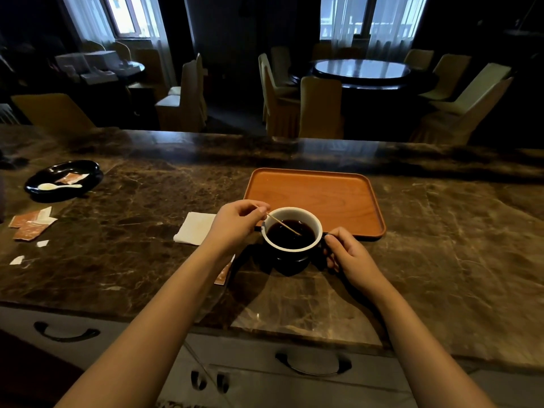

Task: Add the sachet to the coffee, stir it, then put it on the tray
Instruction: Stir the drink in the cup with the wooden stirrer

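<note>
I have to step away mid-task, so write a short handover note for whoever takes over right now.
Left hand: pinches the wooden stirrer, tip in the coffee.
Right hand: on the handle of the cup.
The cup stands on the counter, just in front of the empty tray. An opened sachet lies under the left forearm.
Done: sachet apparently added.
Left: finish stirring, set cup on tray.

A black dish [88, 167] with a white spoon [59, 186] lies far left on the marble desk [441, 245], a white napkin [195, 228] near the middle.
</note>
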### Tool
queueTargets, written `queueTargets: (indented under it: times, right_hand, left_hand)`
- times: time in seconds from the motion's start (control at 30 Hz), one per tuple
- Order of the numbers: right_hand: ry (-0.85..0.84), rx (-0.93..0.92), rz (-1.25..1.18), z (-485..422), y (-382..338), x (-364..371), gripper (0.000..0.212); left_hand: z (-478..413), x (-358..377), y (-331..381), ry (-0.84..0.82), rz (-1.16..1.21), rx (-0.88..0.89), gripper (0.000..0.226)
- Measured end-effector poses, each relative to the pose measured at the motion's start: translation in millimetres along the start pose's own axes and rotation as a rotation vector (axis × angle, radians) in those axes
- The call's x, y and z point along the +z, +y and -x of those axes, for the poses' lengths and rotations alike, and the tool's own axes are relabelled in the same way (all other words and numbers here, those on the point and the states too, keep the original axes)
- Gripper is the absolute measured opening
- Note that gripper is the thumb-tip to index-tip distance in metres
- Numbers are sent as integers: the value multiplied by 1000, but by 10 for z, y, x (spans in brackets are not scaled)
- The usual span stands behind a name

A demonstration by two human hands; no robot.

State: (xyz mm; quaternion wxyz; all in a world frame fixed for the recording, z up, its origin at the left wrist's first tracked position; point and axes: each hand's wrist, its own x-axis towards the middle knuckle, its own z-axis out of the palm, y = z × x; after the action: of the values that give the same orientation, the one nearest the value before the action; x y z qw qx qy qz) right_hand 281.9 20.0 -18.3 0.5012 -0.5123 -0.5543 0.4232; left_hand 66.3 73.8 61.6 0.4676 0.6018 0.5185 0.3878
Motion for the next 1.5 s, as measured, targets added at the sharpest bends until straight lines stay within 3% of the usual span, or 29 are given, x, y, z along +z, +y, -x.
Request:
queueTargets:
  times: [0.2,0.37,0.73,1.07,1.3,1.5]
  right_hand:
    - [-1,-2,21,48,20,-1,19]
    - [-8,-11,50,55,12,-7,19]
    - [-5,-16,57,48,46,-16,19]
    - [-1,-26,40,51,50,-12,20]
    - [-6,-29,36,52,55,-16,21]
    - [-6,-35,47,49,49,-20,20]
  left_hand:
    - [-60,120,53,95,-333,199,11]
    - [-50,63,59,127,-466,292,13]
    - [-15,109,32,-65,-335,309,10]
    - [-88,174,109,55,-485,509,11]
    - [-28,29,83,93,-563,474,14]
    - [59,-111,17,14,-443,425,9]
